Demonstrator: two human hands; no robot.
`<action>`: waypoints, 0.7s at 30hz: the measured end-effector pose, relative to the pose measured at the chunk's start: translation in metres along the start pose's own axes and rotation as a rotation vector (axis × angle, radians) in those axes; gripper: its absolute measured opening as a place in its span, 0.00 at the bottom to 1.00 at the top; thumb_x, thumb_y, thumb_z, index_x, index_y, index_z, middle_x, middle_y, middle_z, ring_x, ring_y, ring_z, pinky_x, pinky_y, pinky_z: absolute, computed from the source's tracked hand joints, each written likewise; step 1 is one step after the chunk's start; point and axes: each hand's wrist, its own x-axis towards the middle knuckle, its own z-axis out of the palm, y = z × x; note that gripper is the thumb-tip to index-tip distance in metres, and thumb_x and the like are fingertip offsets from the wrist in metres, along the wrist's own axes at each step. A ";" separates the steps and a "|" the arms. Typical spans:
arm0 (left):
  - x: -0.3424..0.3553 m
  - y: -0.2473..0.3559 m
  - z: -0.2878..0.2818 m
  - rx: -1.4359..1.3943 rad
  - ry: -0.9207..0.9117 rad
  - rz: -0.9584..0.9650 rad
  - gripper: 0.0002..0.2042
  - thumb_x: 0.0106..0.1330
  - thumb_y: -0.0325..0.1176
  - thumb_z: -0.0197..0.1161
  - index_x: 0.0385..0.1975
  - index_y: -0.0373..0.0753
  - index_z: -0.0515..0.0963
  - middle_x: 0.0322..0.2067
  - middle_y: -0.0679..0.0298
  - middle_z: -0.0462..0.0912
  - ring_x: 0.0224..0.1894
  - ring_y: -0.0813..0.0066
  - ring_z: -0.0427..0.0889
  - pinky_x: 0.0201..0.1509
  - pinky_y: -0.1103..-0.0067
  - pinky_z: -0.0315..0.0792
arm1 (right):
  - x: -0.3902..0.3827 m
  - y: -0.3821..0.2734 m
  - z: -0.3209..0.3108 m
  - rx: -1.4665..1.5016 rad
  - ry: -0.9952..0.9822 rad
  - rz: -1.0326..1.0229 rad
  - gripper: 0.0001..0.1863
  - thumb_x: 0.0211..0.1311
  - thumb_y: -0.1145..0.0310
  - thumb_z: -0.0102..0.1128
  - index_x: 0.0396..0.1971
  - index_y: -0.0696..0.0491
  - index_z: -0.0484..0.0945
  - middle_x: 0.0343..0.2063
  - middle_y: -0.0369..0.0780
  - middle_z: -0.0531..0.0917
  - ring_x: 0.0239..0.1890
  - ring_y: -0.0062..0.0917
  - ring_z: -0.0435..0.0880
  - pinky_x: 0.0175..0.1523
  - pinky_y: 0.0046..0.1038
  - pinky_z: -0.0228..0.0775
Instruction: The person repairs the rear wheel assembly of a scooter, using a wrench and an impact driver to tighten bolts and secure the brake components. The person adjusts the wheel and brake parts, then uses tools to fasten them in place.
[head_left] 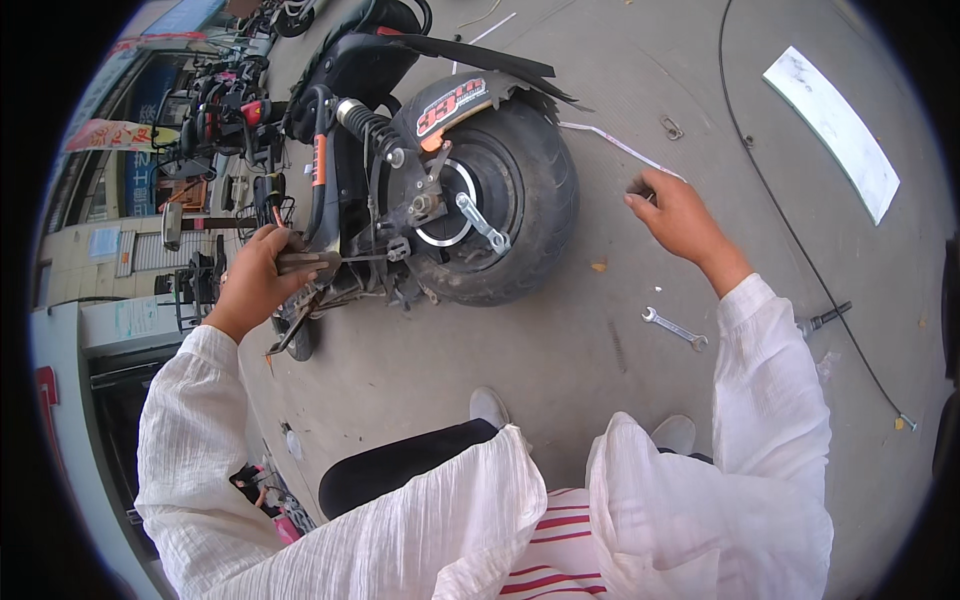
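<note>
My left hand point(258, 278) is closed around a grey metal pliers-like tool point(308, 262), left of the scooter's rear wheel point(540, 190). A thin rod point(366, 258) runs from the tool's tip to a small bracket point(398, 248) beside the wheel. The tool's exact kind is partly hidden by my fingers. Right of the tyre, apart from it, my right hand point(682, 222) is held with curled fingers and the thumb close to them; whatever lies between them cannot be made out. A silver metal arm point(483, 222) slants across the wheel hub, below the shock absorber point(368, 130).
An open-ended wrench point(675, 328) lies on the floor below my right hand. Beyond my right sleeve are a dark-handled tool point(825, 318) and a long black cable point(770, 190). A white panel point(832, 130) rests at the far right. Other scooters point(225, 110) stand at the left.
</note>
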 end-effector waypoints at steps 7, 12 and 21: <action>-0.011 -0.020 0.042 -0.904 0.410 -0.097 0.17 0.59 0.31 0.69 0.45 0.34 0.73 0.36 0.66 0.81 0.38 0.82 0.77 0.47 0.84 0.72 | 0.011 -0.098 0.014 0.077 -0.003 -0.213 0.11 0.60 0.68 0.59 0.40 0.57 0.75 0.32 0.45 0.80 0.33 0.35 0.80 0.39 0.32 0.71; -0.025 -0.011 0.070 -1.245 0.495 0.000 0.17 0.60 0.30 0.68 0.47 0.32 0.72 0.39 0.62 0.80 0.42 0.78 0.80 0.50 0.80 0.74 | 0.026 -0.249 0.054 0.135 -0.041 -0.737 0.22 0.58 0.73 0.60 0.54 0.53 0.72 0.42 0.45 0.78 0.31 0.31 0.79 0.38 0.29 0.73; -0.010 -0.046 0.157 -1.684 0.417 0.090 0.17 0.66 0.32 0.60 0.51 0.30 0.71 0.45 0.58 0.78 0.48 0.72 0.78 0.51 0.76 0.75 | 0.053 -0.330 0.135 -0.418 -0.360 -0.776 0.21 0.50 0.82 0.58 0.47 0.56 0.71 0.43 0.47 0.74 0.42 0.43 0.80 0.43 0.37 0.75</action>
